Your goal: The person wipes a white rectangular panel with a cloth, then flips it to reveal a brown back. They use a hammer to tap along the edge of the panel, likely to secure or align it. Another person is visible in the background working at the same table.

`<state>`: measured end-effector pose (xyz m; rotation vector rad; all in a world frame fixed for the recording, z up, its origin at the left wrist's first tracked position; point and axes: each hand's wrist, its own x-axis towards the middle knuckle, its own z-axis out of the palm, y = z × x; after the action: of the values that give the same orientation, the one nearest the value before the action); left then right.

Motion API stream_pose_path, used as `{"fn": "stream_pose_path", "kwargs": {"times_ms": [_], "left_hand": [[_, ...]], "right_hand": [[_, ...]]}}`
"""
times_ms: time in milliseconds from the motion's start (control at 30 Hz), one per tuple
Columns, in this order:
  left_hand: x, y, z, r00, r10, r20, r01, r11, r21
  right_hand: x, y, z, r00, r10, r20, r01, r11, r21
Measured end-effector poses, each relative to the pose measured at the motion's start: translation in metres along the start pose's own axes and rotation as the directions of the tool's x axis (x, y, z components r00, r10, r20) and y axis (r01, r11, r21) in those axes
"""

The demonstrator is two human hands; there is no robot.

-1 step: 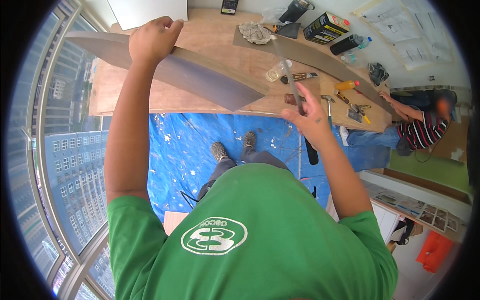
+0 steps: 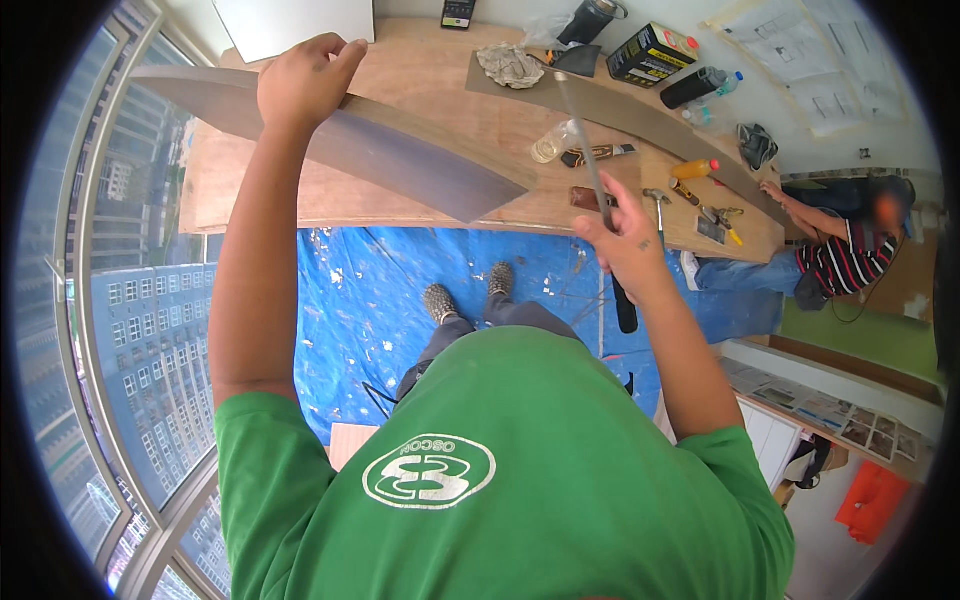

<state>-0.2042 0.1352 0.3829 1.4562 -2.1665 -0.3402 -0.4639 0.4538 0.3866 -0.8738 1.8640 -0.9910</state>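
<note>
My left hand (image 2: 313, 82) is closed over the upper edge of a long curved grey-brown board (image 2: 420, 165). The board stands on edge on the wooden workbench (image 2: 400, 60) and tapers toward the window. In my right hand (image 2: 630, 240) is a long thin metal file (image 2: 585, 135), its dark handle pointing down toward me. My fingers wrap around it near the handle. The file's tip points away, over the bench, apart from the board. Near it stand a clear jar (image 2: 551, 146) and a dark tube-like item (image 2: 597, 154).
Another curved strip (image 2: 630, 120) runs along the bench's back, with a crumpled cloth (image 2: 510, 66) on it. A hammer (image 2: 656, 200), pliers (image 2: 728, 222), bottles and a black can (image 2: 654, 56) lie rightward. A co-worker (image 2: 840, 250) is at the far right. Blue sheeting (image 2: 360, 320) covers the floor.
My right hand and the file have shifted slightly to the right, with the file's tip swinging away from the cloth. My left hand and the curved board look the same.
</note>
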Motion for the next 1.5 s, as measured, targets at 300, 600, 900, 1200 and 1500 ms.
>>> {"fn": "stream_pose_path", "kwargs": {"times_ms": [300, 600, 900, 1200, 1500], "left_hand": [[-0.085, 0.077, 0.028, 0.743, 0.666, -0.07, -0.669, 0.733, -0.123], [-0.134, 0.142, 0.024, 0.826, 0.54, 0.161, -0.535, 0.841, -0.078], [-0.145, 0.107, 0.067, 0.66, 0.649, -0.377, -0.707, 0.707, -0.02], [-0.158, 0.103, 0.072, 0.61, 0.67, -0.423, -0.754, 0.656, -0.048], [-0.161, 0.103, 0.072, 0.584, 0.717, -0.381, -0.77, 0.638, 0.02]], "right_hand": [[-0.024, 0.052, -0.025, 0.98, 0.123, -0.157, -0.085, 0.969, 0.23], [-0.024, 0.085, -0.03, 0.989, 0.072, -0.131, -0.044, 0.979, 0.201], [-0.023, 0.121, -0.06, 0.944, 0.166, -0.285, -0.154, 0.986, 0.065], [-0.046, 0.263, -0.085, 0.854, 0.428, -0.296, -0.507, 0.811, -0.292], [-0.074, 0.353, -0.091, 0.844, 0.471, -0.256, -0.525, 0.631, -0.571]]}}
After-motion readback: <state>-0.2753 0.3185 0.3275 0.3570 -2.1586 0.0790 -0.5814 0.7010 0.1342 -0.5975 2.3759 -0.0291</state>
